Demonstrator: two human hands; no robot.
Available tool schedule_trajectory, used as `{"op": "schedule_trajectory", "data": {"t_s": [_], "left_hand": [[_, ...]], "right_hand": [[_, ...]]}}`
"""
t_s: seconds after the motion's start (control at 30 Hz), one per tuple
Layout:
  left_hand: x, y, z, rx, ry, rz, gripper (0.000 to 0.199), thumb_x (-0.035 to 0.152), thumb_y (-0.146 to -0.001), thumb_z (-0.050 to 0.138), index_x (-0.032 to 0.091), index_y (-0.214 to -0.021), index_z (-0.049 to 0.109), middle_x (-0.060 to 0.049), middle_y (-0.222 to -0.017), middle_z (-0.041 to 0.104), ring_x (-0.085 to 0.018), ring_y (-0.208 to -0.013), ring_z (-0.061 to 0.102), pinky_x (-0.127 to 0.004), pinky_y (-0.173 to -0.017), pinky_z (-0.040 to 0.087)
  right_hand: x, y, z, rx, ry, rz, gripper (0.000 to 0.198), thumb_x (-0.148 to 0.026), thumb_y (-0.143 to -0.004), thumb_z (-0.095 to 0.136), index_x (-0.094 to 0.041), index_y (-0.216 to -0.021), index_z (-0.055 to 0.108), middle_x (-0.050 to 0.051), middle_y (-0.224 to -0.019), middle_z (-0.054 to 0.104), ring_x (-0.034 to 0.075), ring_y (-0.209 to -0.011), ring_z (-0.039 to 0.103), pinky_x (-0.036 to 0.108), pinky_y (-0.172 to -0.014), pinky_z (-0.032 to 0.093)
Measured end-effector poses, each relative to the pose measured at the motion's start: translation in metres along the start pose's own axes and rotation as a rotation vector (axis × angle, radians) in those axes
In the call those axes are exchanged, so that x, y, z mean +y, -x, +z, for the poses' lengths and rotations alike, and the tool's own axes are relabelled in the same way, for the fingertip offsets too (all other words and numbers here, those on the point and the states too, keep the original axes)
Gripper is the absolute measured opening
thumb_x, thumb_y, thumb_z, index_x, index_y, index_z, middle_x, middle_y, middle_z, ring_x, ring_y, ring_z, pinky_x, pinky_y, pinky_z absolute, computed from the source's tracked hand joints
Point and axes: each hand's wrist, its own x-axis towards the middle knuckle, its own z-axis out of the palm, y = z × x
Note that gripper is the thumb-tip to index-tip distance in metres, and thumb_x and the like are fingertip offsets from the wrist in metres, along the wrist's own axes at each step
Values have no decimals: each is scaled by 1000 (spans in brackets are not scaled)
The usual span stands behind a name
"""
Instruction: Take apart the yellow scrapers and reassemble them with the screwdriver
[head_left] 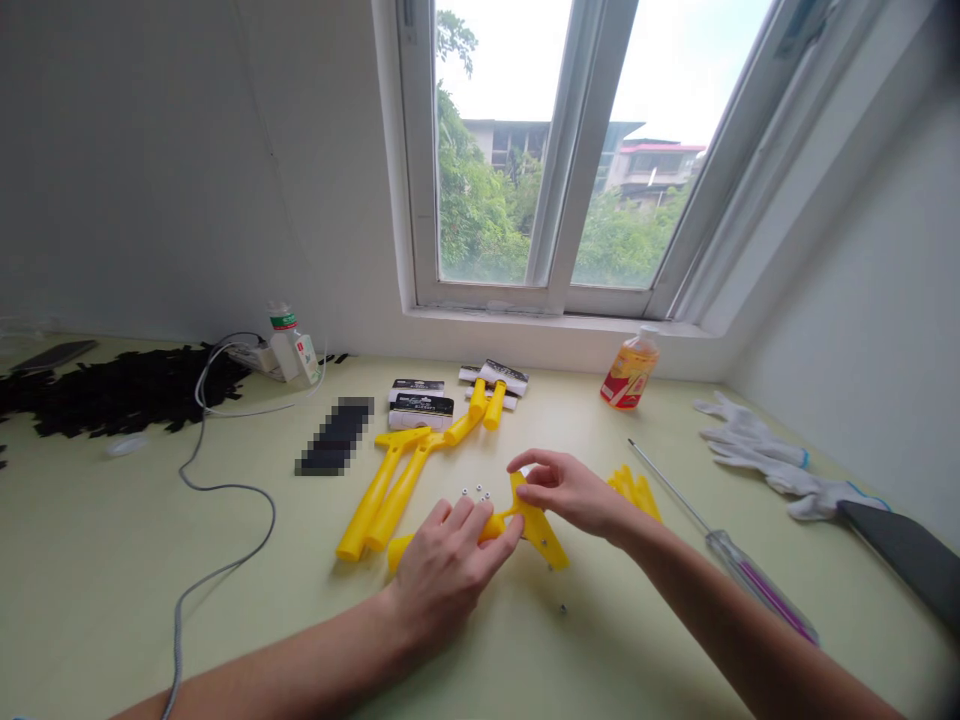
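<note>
Left hand [450,560] clamps yellow scraper [544,540] handle | right hand [570,490] pinches its head | advice: steady handle, keep loose screws [477,492] near

Pale green table [112,560]: yellow scrapers [390,485], screwdriver [720,540], white gloves [765,455], grey cable [225,500], possibly small screws [476,492].

White gloves [757,450] are lying at the right of the frame, a screwdriver [731,548] below them; an orange bottle [630,370] is standing under the window, and a grey cable [217,500] is trailing across the left.
</note>
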Motion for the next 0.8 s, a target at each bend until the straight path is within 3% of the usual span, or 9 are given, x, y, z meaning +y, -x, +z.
{"op": "schedule_trajectory", "data": {"t_s": [0.13,0.33,0.5,0.67,0.8], "left_hand": [[-3,-1,0,-27,2,10,43,12,-93,39,25,-133,52,-8,-100,60,-23,-85,56,-37,-70,45],[-3,-1,-1,-40,11,16,44,11,-93,39,24,-134,51,-9,-102,61,-23,-86,56,-37,-71,46],[0,1,-1,-29,22,24,44,11,-94,39,23,-135,50,-9,-100,61,-22,-83,57,-36,-69,46],[1,1,0,-57,46,21,46,9,-93,40,23,-136,49,-8,-101,61,-22,-85,58,-37,-71,47],[1,1,1,-90,56,13,49,8,-92,41,24,-137,48,-8,-101,61,-23,-86,58,-37,-71,48]], "right_hand": [[-3,1,-1,-24,32,-59,37,-39,-77,71,-18,-106,62,-3,-71,56,13,-68,51,26,-64,42],[-4,7,2,92,292,-154,20,-37,-87,59,-22,-95,68,4,-88,70,17,-81,62,31,-76,47],[-2,9,2,97,489,-152,16,-36,-90,55,-23,-89,63,4,-87,70,18,-78,62,31,-71,46],[-1,5,-22,174,600,-131,21,-40,-91,52,-22,-89,62,5,-90,68,18,-79,60,30,-70,45],[11,1,-45,127,667,-43,16,-33,-84,57,-21,-78,64,4,-82,67,17,-72,59,29,-65,44]]}}
